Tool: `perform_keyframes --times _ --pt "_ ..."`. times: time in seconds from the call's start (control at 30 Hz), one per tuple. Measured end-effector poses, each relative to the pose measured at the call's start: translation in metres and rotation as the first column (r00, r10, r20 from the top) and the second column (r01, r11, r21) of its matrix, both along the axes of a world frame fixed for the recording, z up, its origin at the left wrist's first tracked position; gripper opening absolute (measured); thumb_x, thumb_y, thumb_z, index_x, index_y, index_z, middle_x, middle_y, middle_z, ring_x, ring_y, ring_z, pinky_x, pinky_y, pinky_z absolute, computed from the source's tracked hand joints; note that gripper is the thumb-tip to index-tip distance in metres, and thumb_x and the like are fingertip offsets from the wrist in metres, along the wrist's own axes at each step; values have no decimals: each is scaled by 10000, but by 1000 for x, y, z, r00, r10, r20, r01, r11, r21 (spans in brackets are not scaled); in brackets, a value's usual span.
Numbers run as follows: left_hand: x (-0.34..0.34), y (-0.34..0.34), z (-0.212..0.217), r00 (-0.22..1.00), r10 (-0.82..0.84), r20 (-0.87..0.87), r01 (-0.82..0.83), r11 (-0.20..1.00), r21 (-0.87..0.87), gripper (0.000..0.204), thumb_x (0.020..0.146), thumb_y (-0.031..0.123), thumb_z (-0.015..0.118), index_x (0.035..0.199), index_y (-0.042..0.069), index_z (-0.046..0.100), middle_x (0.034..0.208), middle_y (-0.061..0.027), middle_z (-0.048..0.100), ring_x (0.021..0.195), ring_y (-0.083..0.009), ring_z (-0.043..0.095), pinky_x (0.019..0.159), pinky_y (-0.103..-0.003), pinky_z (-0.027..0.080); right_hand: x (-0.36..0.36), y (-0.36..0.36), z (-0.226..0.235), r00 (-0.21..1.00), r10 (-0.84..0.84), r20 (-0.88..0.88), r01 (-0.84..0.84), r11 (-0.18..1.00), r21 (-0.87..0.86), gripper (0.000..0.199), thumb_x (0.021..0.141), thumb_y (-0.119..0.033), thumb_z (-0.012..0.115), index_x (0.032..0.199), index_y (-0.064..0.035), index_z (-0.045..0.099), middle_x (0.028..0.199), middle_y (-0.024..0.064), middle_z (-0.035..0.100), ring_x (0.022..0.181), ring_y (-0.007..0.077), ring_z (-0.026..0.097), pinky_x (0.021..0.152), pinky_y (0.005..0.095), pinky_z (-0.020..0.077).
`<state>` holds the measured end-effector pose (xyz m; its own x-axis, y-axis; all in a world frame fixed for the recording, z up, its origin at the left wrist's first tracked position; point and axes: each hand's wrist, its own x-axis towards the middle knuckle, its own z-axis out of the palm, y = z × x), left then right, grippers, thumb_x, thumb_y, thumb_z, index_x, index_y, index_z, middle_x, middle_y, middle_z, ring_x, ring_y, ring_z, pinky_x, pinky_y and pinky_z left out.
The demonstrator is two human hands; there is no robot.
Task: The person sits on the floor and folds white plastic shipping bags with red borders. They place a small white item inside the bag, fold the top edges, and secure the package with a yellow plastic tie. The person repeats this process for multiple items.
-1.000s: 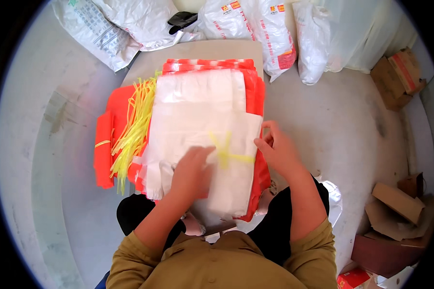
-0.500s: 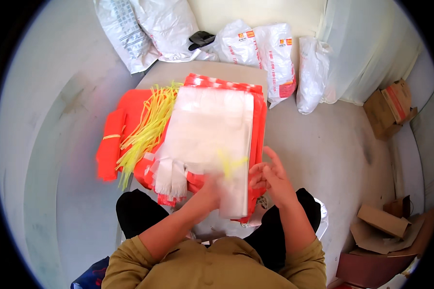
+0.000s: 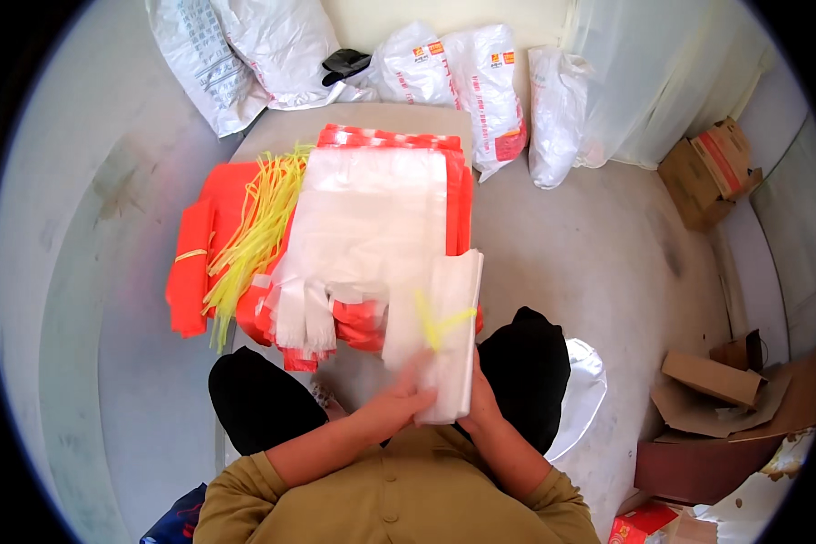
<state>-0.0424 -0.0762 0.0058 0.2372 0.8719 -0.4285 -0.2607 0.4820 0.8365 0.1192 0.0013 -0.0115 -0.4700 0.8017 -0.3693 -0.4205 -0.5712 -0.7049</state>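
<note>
A folded bundle of white plastic bags (image 3: 455, 372) with a yellow tie (image 3: 437, 325) around it is between my two hands, close to my body. My left hand (image 3: 403, 397) grips its lower left side, fingers blurred. My right hand (image 3: 484, 401) closes around its lower right edge, partly hidden behind it. Beyond lies a flat stack of white plastic bags (image 3: 372, 208) with handle loops toward me, on top of red plastic bags (image 3: 460, 204). Left of the stack sits a heap of yellow ties (image 3: 254, 218) over more red bags, beside a tied red bundle (image 3: 189, 283).
White sacks (image 3: 490, 95) line the far wall, with a black item (image 3: 345, 65) among them. Cardboard boxes (image 3: 712, 172) stand far right; opened cartons (image 3: 712, 390) lie nearer. A white bag (image 3: 582, 399) rests beside my right knee. The stacks lie on a light tabletop (image 3: 354, 118).
My right hand has come in from beside the stack and closed on the tied bundle's right edge. The bundle has shifted toward me, off the stack's right side. The view has shifted slightly.
</note>
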Motion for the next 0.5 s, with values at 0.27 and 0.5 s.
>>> perform_keyframes --times 0.27,0.5 --pt "-12 -6 19 893 288 347 -285 957 -59 636 1139 491 277 1550 30 431 1490 -138 567 1331 -255 577 1142 -432 444 11 -18 -18 825 -269 496 -276 576 770 689 960 -47 660 1567 -71 336 1473 114 465 1311 254 536 1080 392 476" --pt "-10 -16 -24 897 383 222 -346 919 -189 390 1098 168 528 1460 31 485 1382 -126 627 1224 -252 643 1015 -440 551 14 -37 -30 948 -90 307 -52 904 425 604 961 30 636 1519 -28 413 1438 108 549 1244 200 595 1043 351 505"
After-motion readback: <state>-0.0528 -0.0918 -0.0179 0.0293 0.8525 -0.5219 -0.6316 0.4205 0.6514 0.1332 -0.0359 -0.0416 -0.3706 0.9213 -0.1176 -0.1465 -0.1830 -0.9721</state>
